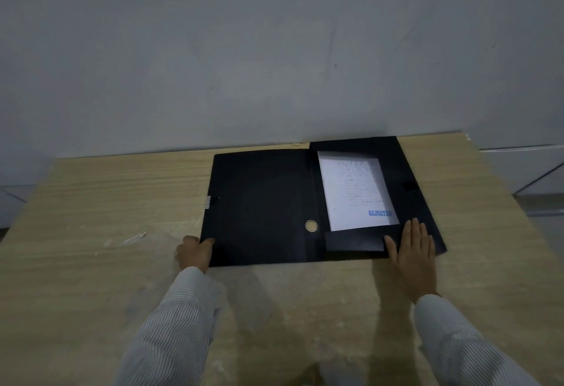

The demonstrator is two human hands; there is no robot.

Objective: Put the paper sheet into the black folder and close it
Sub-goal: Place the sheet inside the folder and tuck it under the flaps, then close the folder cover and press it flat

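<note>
The black folder [262, 202] lies open and flat on the wooden table [106, 202]. Its cover spreads to the left and its tray half to the right. A white paper sheet [354, 190] with a blue "REJECTED" stamp rests inside the right half, framed by the black flaps. My left hand [195, 253] grips the near left corner of the cover, fingers curled under its edge. My right hand [412, 251] lies flat, fingers spread, pressing on the near flap of the right half, just below the sheet.
A round metal eyelet [311, 225] sits near the folder's spine. A grey wall [274, 65] rises right behind the table's far edge. Pale scuff marks [134, 237] show on the table left of the folder.
</note>
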